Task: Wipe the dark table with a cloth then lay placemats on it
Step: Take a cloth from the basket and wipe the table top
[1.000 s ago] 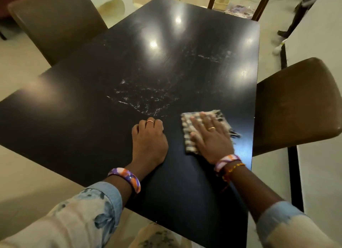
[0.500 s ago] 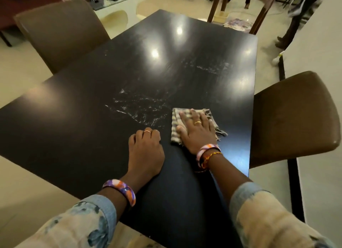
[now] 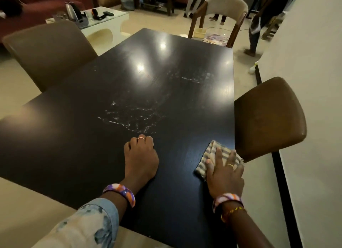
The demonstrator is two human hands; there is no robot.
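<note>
Grey-striped cloth [image 3: 215,152] under flat-fingered right hand [image 3: 224,175], left hand [image 3: 141,161] curled, empty; smears [image 3: 133,118] mid dark table [image 3: 74,136] unwiped, zero placemats yet.

Slid the striped beige-and-grey fabric cloth [image 3: 212,153] under the flat right grip [image 3: 224,177] sideways, away from the left grip [image 3: 141,161], out to the right edge of the dark glossy wooden worktop [image 3: 92,146], near the brown padded chair [image 3: 266,114].

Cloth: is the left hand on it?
No, the right hand presses the cloth near the table edge; the left hand rests apart on bare wood.
</note>
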